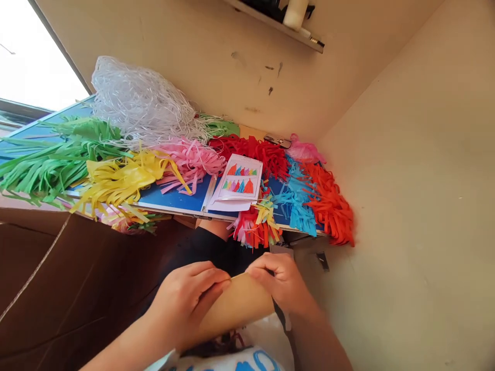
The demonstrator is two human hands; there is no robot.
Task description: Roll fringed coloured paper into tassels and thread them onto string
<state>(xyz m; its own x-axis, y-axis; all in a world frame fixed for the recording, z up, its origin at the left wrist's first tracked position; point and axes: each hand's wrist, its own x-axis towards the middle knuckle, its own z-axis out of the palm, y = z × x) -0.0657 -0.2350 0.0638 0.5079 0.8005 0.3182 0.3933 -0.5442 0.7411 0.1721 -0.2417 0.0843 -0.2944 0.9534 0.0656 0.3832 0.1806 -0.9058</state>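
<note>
Both my hands pinch the upper edge of a tan, flat piece (235, 306) that looks like a paper envelope, held over my lap. My left hand (189, 293) grips it left of the middle, thumb and fingers pressed together. A short way along the same edge, my right hand (282, 283) closes on it near the right corner. Just beyond them, on the blue table (180, 198), lies a printed card (237, 180) with pictures of coloured tassels. A multicoloured paper tassel (257, 224) hangs over the table's front edge below the card.
Fringed bundles in green (58, 159), yellow (124, 178), pink (191, 159), red (257, 152), light blue (299, 196) and orange (328, 201) cover the table. White string (139, 100) is heaped behind. A cardboard box (42, 278) stands at left, walls behind and right, a shelf (278, 26) above.
</note>
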